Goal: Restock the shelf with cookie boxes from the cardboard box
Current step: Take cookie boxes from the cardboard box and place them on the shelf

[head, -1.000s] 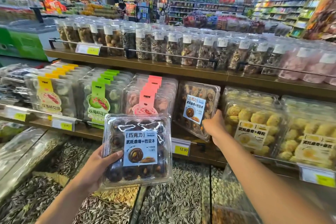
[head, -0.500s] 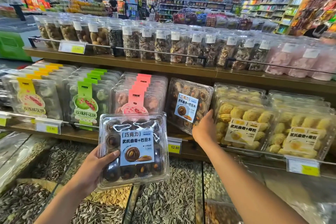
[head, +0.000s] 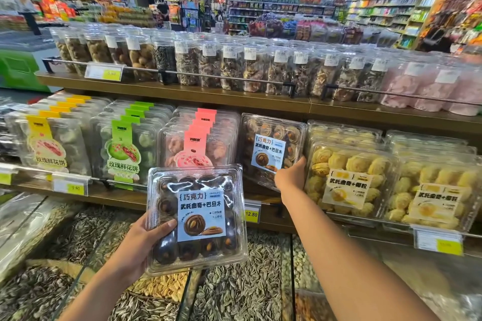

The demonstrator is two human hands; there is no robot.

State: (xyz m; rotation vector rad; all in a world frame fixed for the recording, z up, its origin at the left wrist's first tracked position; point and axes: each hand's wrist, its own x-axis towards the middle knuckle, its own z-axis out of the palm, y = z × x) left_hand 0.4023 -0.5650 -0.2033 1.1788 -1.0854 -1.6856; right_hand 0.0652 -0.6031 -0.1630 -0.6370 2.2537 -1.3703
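Observation:
My left hand (head: 142, 242) grips a clear plastic box of dark chocolate cookies (head: 198, 219) with a pale blue label, held in front of the middle shelf (head: 125, 197). My right hand (head: 290, 176) holds the lower right corner of a second chocolate cookie box (head: 270, 148) that stands tilted on that shelf, between the pink-labelled boxes (head: 198, 138) and the yellow cookie boxes (head: 347, 180). The cardboard box is out of view.
Green-labelled (head: 125, 143) and yellow-labelled (head: 47, 138) pastry boxes fill the shelf's left part. Clear jars (head: 234, 65) of dried goods line the upper shelf behind a rail. Open bins of sunflower seeds (head: 234, 281) lie below my arms. A price tag (head: 251, 214) hangs at the shelf edge.
The view has shifted slightly. My right hand stays on the tilted shelf box and my left hand keeps hold of its box in about the same place.

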